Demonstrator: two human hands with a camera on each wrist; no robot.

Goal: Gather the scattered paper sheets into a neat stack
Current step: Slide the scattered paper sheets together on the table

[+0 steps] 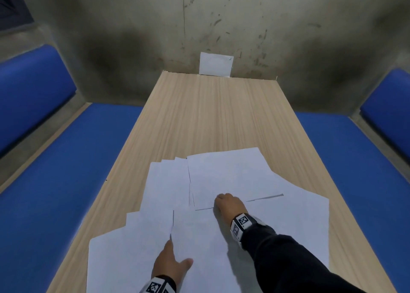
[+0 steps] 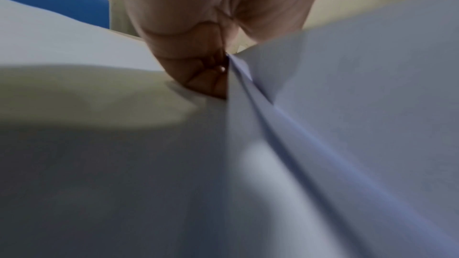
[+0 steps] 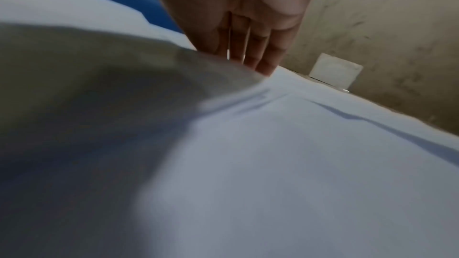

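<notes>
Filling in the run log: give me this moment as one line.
left hand holds sheet edge | right hand flat on paper sheets | sheets overlapping, unstacked

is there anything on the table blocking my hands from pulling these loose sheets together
Nothing visible. Both the left hand and right hand already rest on the paper sheets, and the table beyond them is bare wood.

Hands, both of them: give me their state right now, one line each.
Left hand: pinching the edge of a paper sheet.
Right hand: open, straight fingers pressing flat on the scattered sheets.
</notes>
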